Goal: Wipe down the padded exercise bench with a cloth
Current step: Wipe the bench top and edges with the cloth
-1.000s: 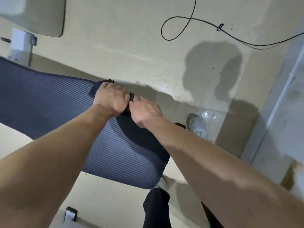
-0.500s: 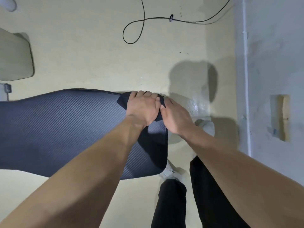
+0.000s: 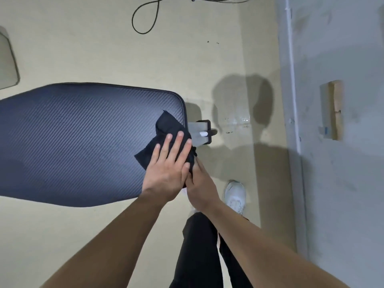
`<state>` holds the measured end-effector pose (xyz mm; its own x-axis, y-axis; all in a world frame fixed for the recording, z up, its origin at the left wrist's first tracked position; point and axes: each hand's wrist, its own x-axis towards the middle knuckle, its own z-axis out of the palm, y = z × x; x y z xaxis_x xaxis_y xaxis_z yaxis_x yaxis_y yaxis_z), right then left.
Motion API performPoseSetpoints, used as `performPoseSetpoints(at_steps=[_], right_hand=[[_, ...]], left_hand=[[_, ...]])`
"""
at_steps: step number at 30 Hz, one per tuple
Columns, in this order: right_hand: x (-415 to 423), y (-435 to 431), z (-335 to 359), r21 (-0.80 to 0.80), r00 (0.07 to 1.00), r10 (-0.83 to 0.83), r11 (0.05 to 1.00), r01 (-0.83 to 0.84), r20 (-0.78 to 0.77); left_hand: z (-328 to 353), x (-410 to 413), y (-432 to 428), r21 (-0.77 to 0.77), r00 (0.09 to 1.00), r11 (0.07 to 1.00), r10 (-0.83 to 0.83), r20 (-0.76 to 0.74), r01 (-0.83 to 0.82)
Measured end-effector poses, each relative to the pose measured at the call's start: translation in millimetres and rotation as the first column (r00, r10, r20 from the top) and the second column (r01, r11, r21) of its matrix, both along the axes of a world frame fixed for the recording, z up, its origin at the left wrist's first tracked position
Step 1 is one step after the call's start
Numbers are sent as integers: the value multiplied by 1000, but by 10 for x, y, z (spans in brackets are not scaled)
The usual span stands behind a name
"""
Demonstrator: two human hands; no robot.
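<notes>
The padded bench [image 3: 79,142] is dark blue with a ribbed weave and runs from the left edge to the middle of the view. A black cloth [image 3: 166,129] lies on its right end, near the rounded corner. My left hand [image 3: 168,165] rests flat on the cloth with its fingers spread and pressed down. My right hand [image 3: 200,183] is beside it at the bench's right edge, fingers pinching the cloth's hanging corner; the fingertips are partly hidden behind my left hand.
A grey metal frame foot [image 3: 200,132] sticks out past the bench's right end. A black cable [image 3: 145,19] loops on the cream floor at the back. My white shoe [image 3: 235,194] and dark trousers stand right of the bench. A pale wall [image 3: 336,142] rises on the right.
Both hands slid with the cloth from the bench's far edge toward the near right corner. My left hand has gone from curled to flat and spread on the cloth.
</notes>
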<state>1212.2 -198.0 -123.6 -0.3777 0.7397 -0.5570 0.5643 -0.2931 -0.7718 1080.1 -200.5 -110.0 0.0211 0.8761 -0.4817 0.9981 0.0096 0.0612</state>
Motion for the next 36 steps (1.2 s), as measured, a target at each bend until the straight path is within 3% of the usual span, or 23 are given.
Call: performPoseSetpoints(at_steps=[4, 10, 16, 22, 27, 33, 36], right_hand=[[-230, 227, -67, -11, 986, -163, 987, 163, -28], [-574, 914, -106, -95, 970, -239, 966, 241, 36], [-727, 1360, -100, -127, 934, -358, 927, 352, -26], [-556, 905, -58, -97, 976, -206, 972, 213, 73], [-318, 225, 48, -127, 967, -254, 959, 253, 4], [-162, -248, 60, -272, 972, -233, 934, 230, 22], [-67, -294, 30, -264, 988, -152, 952, 155, 32]], left_hand=[[-76, -121, 345, 51, 998, 997, 56, -22, -55], [-87, -485, 1119, 49, 994, 993, -106, -22, 107], [-69, -471, 1708, 3, 1000, 1000, -14, -16, 14], [-65, -295, 1186, 103, 999, 994, -42, 9, 41], [-92, -95, 463, 131, 997, 991, 3, 76, -13], [-55, 67, -221, 136, 988, 980, 136, 74, -145], [-17, 193, -483, 140, 960, 950, 271, 66, -278]])
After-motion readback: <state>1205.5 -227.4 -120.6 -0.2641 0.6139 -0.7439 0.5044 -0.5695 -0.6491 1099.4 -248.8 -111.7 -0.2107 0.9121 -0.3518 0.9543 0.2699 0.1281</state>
